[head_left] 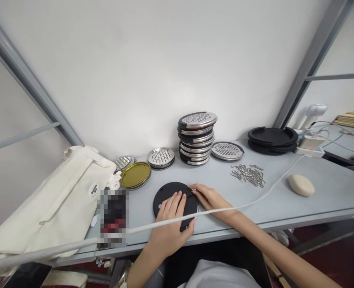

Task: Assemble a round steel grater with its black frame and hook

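Observation:
A black round disc [171, 187] lies on the grey table in front of me, a thin shiny rim showing at its right edge. My left hand [171, 220] rests flat on top of it, fingers stretched out and thumb near the lower right edge. At the disc's upper right edge, my right hand [207, 198] pinches a small metal clip [191, 189], partly hidden by the fingers. Several loose metal clips [248, 175] lie in a pile to the right. Behind the disc stands a tall stack of round graters [196, 138] with black and silver edges.
More perforated discs [161, 157] and a gold-coloured round lid [135, 175] lie left. Black round trays [272, 137] sit at the back right, near a charger [313, 141] and a cream oval object [301, 185]. A white cable [249, 203] crosses before my hands; a white bag [65, 192] stands left.

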Demonstrator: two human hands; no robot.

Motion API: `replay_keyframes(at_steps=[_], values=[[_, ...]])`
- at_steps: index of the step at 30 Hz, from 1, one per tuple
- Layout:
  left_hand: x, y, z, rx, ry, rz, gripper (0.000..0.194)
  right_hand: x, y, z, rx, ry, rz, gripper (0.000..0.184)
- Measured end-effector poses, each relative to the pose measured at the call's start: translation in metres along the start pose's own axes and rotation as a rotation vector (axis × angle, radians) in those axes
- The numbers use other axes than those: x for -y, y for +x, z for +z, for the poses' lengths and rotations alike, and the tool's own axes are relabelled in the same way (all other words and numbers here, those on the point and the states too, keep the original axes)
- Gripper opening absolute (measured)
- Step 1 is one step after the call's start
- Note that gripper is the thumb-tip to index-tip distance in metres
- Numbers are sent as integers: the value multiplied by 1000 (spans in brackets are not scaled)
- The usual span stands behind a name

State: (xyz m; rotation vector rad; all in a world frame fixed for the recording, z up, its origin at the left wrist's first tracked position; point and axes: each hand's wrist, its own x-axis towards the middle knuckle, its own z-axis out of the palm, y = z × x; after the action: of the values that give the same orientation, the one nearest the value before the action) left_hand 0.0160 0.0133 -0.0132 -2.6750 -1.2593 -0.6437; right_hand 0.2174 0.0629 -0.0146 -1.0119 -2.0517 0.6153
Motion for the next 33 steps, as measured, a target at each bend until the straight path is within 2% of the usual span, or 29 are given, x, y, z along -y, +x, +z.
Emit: replay_keyframes(at_steps=[10,19,24,33], values=[[1,0,0,1,-4,3,55,2,0,0,-6,-26,-4,25],[0,0,0,2,-5,-1,55,1,0,0,1,-25,-58,29],[0,1,0,-12,-3,6,55,2,1,1,-30,-27,-11,33],[1,0,0,-16,-5,5,57,-3,2,0,-82,-104,-73,31]])
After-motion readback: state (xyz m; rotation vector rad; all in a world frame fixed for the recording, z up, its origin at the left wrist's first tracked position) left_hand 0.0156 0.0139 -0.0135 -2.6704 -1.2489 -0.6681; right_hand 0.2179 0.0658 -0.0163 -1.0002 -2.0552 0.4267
